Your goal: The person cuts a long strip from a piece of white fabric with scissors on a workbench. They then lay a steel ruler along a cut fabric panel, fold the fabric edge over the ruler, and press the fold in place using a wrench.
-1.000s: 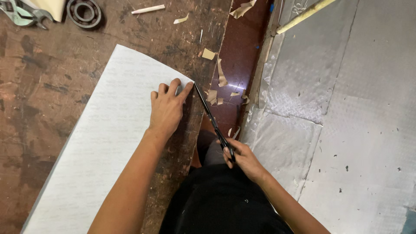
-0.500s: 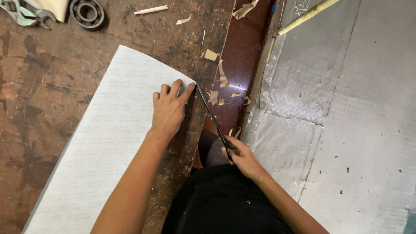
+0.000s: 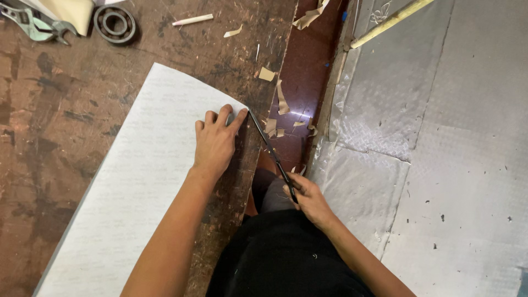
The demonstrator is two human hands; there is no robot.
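Sheet: a long pale sheet [image 3: 132,187] lies flat on the desk [image 3: 66,110], slanting from the lower left up to a corner near the desk's right edge.
Left hand: the left hand [image 3: 214,144] lies palm down on the sheet's upper right corner, its fingers [image 3: 224,115] slightly spread and pressed flat on the sheet, the forefinger reaching the corner.
Scissors: thin dark scissors [image 3: 270,157] run along the sheet's right edge, the tip just beside the left forefinger at the corner, the handle end off the desk's edge.
Right hand: the right hand [image 3: 305,195] is below and right of the sheet's corner, its fingers [image 3: 291,190] curled around the scissors' handle; whether the blades are apart cannot be told.
Desk: worn brown surface, stained and scratched; above the sheet lie a metal bearing ring [image 3: 114,23], a wrench [image 3: 33,25] and a pale stick [image 3: 192,20].
Scraps: tan paper scraps [image 3: 278,110] are scattered right of the sheet's corner, on the desk's edge and the dark red floor [image 3: 308,66].
Room: further right of the sheet lies grey patterned metal plate [image 3: 451,137] with a yellowish rod [image 3: 390,23] across its top.
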